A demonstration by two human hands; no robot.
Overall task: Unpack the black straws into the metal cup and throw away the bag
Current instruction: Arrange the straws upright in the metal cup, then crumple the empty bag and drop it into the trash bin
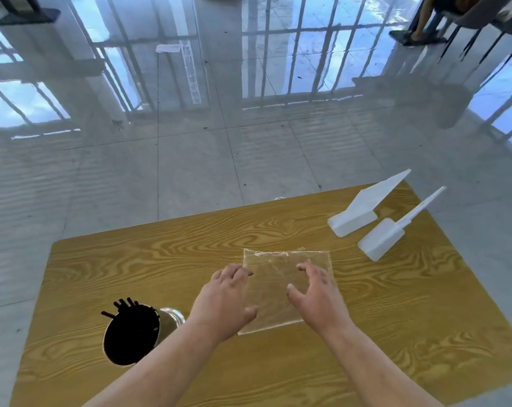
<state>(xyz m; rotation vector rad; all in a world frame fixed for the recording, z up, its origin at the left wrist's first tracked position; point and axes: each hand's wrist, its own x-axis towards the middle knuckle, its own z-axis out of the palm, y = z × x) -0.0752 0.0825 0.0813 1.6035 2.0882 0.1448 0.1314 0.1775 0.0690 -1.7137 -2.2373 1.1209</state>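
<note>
A clear, flat plastic bag [284,286] lies empty on the yellow wood-grain table [190,248]. The left hand [225,301] and right hand [316,298] press on it with fingers spread (neither grips). Thin black straws [122,305] stand in the shiny metal cup [137,330], left of the bag.

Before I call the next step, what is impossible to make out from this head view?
- Clear plastic bag: whether any straw remains inside; both hands and glare cover parts.
- Left hand and right hand: pinching or only pressing the bag, fingertips unclear.
- Shiny metal cup: wall mostly hidden behind black straws and the left forearm.
- Bin: none in view.
</note>
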